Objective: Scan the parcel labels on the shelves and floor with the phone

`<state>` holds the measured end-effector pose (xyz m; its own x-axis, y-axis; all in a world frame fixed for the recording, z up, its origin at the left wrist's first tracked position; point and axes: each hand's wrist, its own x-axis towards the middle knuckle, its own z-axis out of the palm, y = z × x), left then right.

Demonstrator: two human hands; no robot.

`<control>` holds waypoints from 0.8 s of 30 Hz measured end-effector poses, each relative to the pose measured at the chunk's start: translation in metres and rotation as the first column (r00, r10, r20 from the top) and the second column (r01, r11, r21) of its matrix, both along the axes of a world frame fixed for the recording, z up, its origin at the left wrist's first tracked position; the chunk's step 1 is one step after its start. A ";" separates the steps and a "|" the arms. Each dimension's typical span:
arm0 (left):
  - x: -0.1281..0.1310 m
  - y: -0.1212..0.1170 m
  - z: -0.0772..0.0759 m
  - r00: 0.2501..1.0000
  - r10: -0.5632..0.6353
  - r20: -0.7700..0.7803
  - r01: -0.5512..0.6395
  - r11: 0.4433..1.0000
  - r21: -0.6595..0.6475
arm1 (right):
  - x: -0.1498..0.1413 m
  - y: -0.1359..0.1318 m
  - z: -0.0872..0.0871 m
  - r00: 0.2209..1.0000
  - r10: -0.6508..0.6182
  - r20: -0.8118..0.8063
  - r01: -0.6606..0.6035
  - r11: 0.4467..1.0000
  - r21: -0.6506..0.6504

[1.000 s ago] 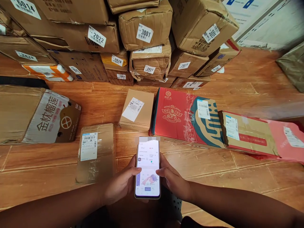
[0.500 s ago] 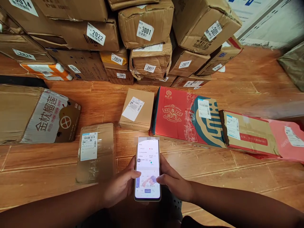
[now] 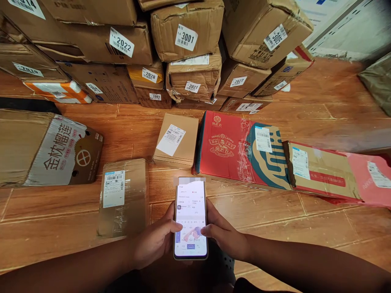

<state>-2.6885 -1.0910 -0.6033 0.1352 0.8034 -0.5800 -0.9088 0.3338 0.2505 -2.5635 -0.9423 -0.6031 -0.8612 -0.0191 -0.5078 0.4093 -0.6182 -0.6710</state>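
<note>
**Holding a phone upright over the floor, both hands on it**

Gripping: left hand [image 3: 154,242] is wrapped round the left edge of the phone [image 3: 190,219], thumb lying across the lower left of the lit screen. Right hand [image 3: 224,236] closes on the right edge, thumb tip touching the screen's lower right. Both hands curled narrow, holding the phone between them.

Phone position: low centre of view, above the wood-look floor [image 3: 275,215], not resting on it. Long axis runs near-vertical in frame, straight away from the person. Top end points at the boxes ahead, bottom end sits between the palms. Screen faces up at the camera; a slight clockwise lean at most. Screen text too small to read.

Around it:
- taped box [image 3: 124,197] just left of the left hand, white label up, lying flat
- small box [image 3: 176,140] ahead of the phone's top end, label up
- red box [image 3: 241,150] touching the small box's right side, flat on the floor
- flat carton [image 3: 320,173] overlapping the red box's right end
- big carton [image 3: 45,148] far left, printed side showing
- stack [image 3: 186,53] along the back, numbered labels 2022, 3001, 2021, 2027 legible
</note>
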 end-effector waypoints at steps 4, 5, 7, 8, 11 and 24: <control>0.001 0.001 0.003 1.000 0.010 -0.016 -0.011 0.999 -0.053 | 0.000 0.000 0.000 1.000 0.000 0.018 0.000 1.000 0.011; 0.001 0.002 0.004 1.000 0.004 -0.021 -0.005 0.998 -0.059 | 0.000 0.001 -0.001 1.000 -0.002 0.020 0.002 1.000 0.012; 0.001 0.002 0.003 1.000 -0.010 -0.021 0.009 0.998 -0.059 | 0.000 0.001 -0.001 1.000 -0.005 0.028 0.005 1.000 0.013; 0.001 0.002 0.002 1.000 -0.018 -0.019 0.017 0.998 -0.052 | 0.001 0.001 -0.002 0.999 -0.007 0.033 0.006 1.000 0.014; 0.001 0.002 0.001 0.999 -0.031 -0.008 0.031 0.999 -0.028 | 0.002 0.001 -0.003 0.999 -0.018 0.033 0.018 1.000 0.012; 0.000 0.006 -0.003 0.999 -0.046 -0.027 0.046 0.998 -0.034 | 0.002 0.001 -0.005 1.000 0.012 -0.001 -0.012 0.999 0.041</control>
<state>-2.6886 -1.0853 -0.6064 0.1549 0.7770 -0.6101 -0.8850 0.3836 0.2639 -2.5616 -0.9417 -0.6079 -0.8616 -0.0083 -0.5075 0.4157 -0.5851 -0.6963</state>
